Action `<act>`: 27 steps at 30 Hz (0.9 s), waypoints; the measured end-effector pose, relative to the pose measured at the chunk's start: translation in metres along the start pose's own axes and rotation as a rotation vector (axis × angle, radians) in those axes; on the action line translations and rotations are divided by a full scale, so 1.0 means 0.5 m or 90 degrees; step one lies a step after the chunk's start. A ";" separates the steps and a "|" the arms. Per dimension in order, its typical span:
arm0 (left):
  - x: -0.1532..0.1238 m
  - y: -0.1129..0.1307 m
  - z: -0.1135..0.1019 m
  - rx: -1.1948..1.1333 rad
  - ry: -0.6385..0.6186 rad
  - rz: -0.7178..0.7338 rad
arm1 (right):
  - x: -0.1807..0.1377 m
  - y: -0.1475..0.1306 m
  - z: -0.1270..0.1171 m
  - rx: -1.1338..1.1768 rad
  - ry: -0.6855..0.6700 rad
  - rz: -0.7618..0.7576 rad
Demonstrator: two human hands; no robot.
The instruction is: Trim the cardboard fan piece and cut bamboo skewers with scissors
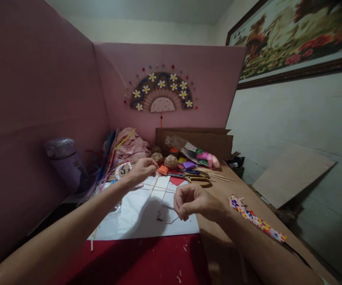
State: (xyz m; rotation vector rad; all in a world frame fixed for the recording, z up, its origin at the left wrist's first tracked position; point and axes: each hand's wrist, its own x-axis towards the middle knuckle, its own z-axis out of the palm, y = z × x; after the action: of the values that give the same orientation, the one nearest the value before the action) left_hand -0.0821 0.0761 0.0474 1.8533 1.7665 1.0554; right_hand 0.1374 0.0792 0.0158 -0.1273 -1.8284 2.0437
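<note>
My right hand (194,202) is closed in a pinch above the white paper (135,217). A thin pale string (169,222) trails from its fingertips, with a small dark tangle at its far end. My left hand (144,171) reaches farther forward, fingers pinched together beside an orange packet (163,170). Anything between those fingers is too small to make out. Thin crossed sticks (155,186) lie on the paper between my hands. Scissors with gold handles (199,180) rest just beyond my right hand.
Balls of twine (171,161), a purple packet (188,164) and a plastic bag (185,146) crowd the back. A decorated fan (161,89) hangs on the pink partition (108,59). A purple bottle (64,162) stands left; a flowered strip (256,219) lies right.
</note>
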 end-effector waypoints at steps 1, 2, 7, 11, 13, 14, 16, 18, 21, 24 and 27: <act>0.022 -0.016 -0.010 0.039 0.016 0.006 | 0.002 0.002 -0.001 -0.022 0.041 -0.013; 0.043 -0.031 -0.018 0.066 0.026 0.008 | 0.005 0.003 -0.002 -0.044 0.075 -0.026; 0.133 -0.081 -0.038 0.222 0.077 -0.011 | 0.014 0.007 -0.002 -0.079 0.202 -0.096; 0.188 -0.102 -0.016 0.319 0.079 -0.032 | 0.017 0.016 -0.005 -0.118 0.258 -0.121; 0.212 -0.112 0.005 0.354 0.065 -0.041 | 0.017 0.020 -0.009 -0.156 0.268 -0.127; 0.222 -0.116 0.016 0.368 0.059 -0.046 | 0.018 0.021 -0.011 -0.174 0.272 -0.131; 0.237 -0.126 0.039 0.387 0.045 -0.056 | 0.018 0.023 -0.015 -0.206 0.288 -0.139; 0.246 -0.134 0.060 0.398 0.032 -0.061 | 0.019 0.023 -0.019 -0.232 0.311 -0.139; 0.251 -0.141 0.081 0.403 0.040 -0.059 | 0.020 0.024 -0.023 -0.251 0.328 -0.121; 0.263 -0.140 0.076 0.395 0.083 -0.058 | 0.019 0.027 -0.023 -0.249 0.336 -0.098; 0.289 -0.134 0.047 0.394 0.153 -0.062 | 0.017 0.029 -0.018 -0.250 0.344 -0.081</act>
State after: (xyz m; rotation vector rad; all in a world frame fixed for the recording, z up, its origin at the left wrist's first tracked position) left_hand -0.1207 0.2305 0.0223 1.9995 2.5148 0.7684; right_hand 0.1291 0.0898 0.0018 -0.5910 -1.7924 1.3635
